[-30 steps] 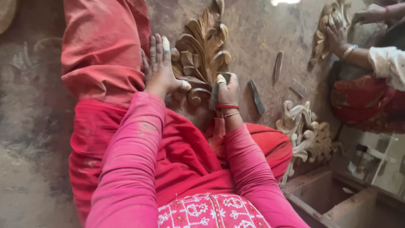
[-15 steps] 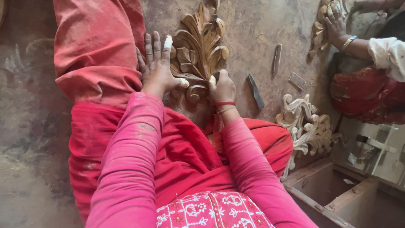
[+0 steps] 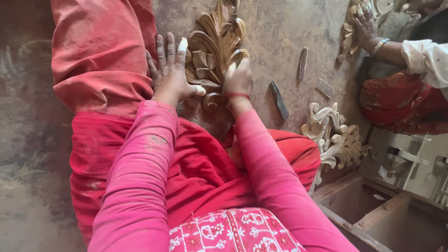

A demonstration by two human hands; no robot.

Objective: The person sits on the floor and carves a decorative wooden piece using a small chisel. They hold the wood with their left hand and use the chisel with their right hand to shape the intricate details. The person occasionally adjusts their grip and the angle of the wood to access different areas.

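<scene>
Sleeves, pink, lead from the near edge to two hands on a leaf carving lying on the dusty floor beside the red-clad leg. Left hand: fingers spread flat, pinning the carving's left edge. Right hand: fingers curled onto the carving's lower right; whether they pinch anything cannot be told. Step judged: rubbing or smoothing the surface; the next stroke calls for steady pinning. Right: one pale scroll carving; three small flat pieces. Far right: a co-worker's hand on a third carving.
</scene>
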